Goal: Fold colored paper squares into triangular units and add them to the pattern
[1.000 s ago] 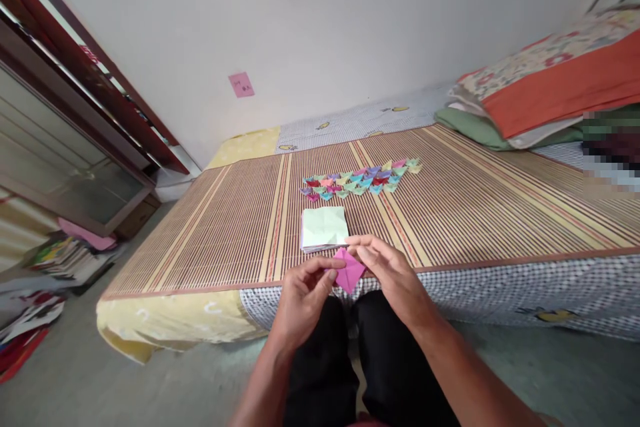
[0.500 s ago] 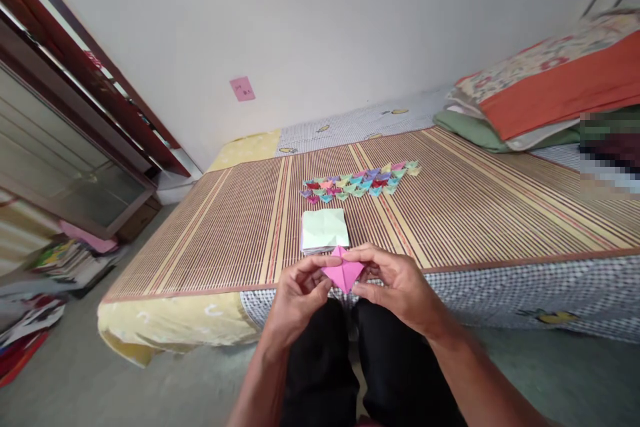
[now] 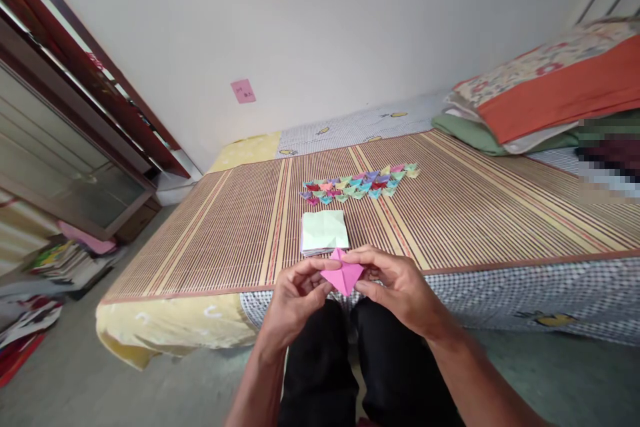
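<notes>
A pink folded paper piece [image 3: 345,276], pointed at top and bottom with a crease down its middle, is held above my lap near the bed's front edge. My left hand [image 3: 300,290] pinches its left side between thumb and fingers. On the opposite side, my right hand [image 3: 393,283] grips it the same way. Just beyond the hands lies a stack of square paper sheets [image 3: 324,230], with a pale green one on top. Farther back, several small folded paper pieces [image 3: 357,185] in many colours are set out in slanting rows.
A striped woven mat [image 3: 235,227] covers the bed. Folded bedding [image 3: 545,107] is piled at the right. Against the wall [image 3: 320,27] is a pink paper note [image 3: 243,91]. Books and papers [image 3: 65,260] lie low at the left, by a glass-fronted cabinet [image 3: 75,153].
Both hands keep their hold on the pink paper, which looks almost unchanged in shape and place. The camera view has shifted very slightly.
</notes>
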Available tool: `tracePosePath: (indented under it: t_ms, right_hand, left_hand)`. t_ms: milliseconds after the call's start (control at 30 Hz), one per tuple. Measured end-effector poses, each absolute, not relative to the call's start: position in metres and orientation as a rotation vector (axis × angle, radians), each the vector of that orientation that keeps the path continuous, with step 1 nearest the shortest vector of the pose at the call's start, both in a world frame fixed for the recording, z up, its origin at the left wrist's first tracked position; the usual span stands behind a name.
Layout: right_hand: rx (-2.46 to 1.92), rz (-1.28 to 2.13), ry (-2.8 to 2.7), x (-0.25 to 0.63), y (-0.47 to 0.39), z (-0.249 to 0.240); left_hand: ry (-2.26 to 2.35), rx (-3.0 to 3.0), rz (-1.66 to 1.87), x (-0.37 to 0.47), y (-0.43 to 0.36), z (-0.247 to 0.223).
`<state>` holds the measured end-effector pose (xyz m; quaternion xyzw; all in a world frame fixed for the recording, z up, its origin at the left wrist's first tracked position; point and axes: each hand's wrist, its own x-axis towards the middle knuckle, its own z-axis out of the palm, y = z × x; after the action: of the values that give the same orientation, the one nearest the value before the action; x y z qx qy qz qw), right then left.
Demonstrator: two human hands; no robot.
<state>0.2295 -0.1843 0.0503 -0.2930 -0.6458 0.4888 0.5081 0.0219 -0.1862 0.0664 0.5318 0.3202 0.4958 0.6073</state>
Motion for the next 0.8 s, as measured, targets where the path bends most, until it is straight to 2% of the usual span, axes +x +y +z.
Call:
tracePosePath:
  t_ms: [800]
  right_hand:
    - [-0.714,0.978,-1.543,0.223,-0.1844,0.0486]
  left_hand:
    - [0.843,1.244,1.282,0.0268,-0.1865,0.0609]
